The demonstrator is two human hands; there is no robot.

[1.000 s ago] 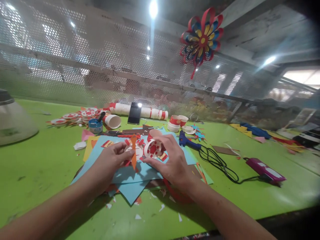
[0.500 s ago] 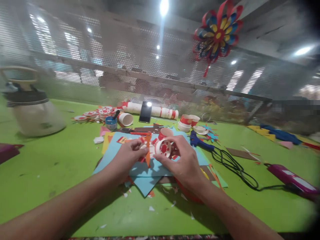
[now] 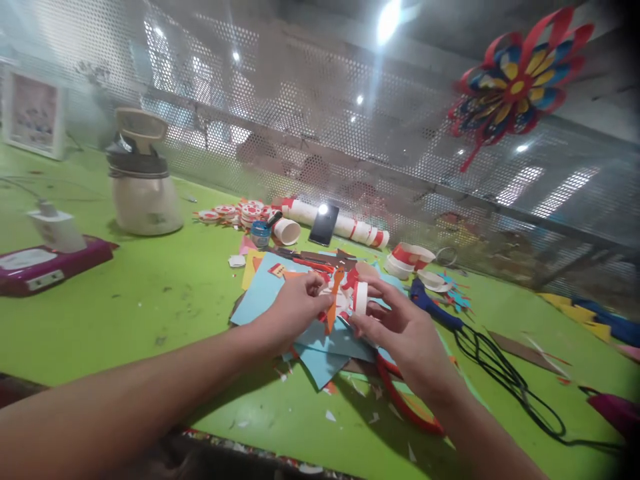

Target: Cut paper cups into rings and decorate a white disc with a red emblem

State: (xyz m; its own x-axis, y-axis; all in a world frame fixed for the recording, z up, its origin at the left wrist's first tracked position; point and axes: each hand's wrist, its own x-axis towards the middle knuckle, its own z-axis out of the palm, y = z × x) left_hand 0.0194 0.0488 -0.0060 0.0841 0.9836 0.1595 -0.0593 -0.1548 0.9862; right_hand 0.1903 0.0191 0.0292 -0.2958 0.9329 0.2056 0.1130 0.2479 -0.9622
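Green table (image 3: 165, 300) beneath the fingers, with blue paper (image 3: 260, 293) just under them. Pinching an orange strip (image 3: 334, 303) with the left hand (image 3: 287, 310), thumb and fingertips closed on it, right by a red-and-white piece (image 3: 345, 304). Gripping a white ring (image 3: 362, 298) between thumb and fingers of the right hand (image 3: 413, 333), close beside the strip. Beyond the right fingers, a glue gun (image 3: 435, 307). Seemingly at a stage of holding parts close; probably calls for a light, steady grip.

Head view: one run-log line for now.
left hand: holding orange cutout | right hand: holding white-rimmed piece | blue glue gun: on green table
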